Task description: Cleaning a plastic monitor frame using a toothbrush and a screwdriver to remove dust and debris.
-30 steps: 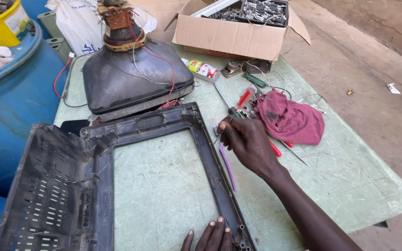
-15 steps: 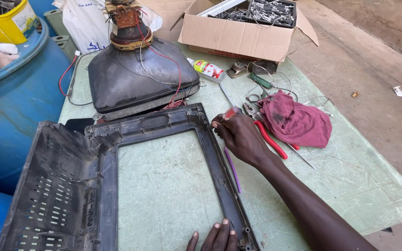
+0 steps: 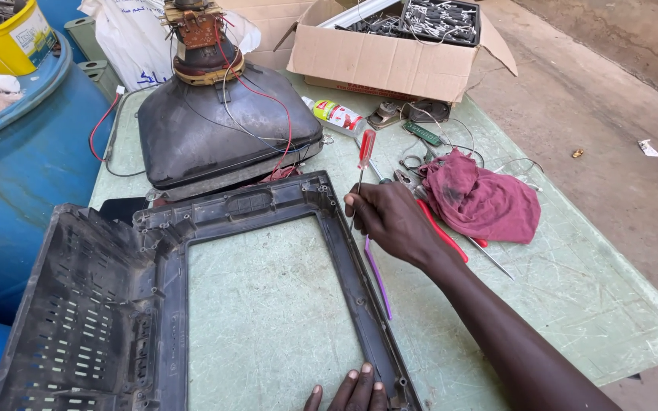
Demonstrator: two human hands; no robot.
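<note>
At the left edge of the pale green bench a dark grey plastic back shell with slots is seen, joined to a dark grey plastic frame shaped like a window. Behind the frame, near the far edge, a black glass picture tube with red wires is set face down. The near rail of the frame is pressed flat by the fingertips of the left hand; nothing is gripped by it.

Further right, a red-handled screwdriver is held upright in the closed right hand, its tip down at the right rail of the frame. For this step, the tool should be kept straight and the frame pinned. A dark red cloth is lying just right of that hand.
</note>
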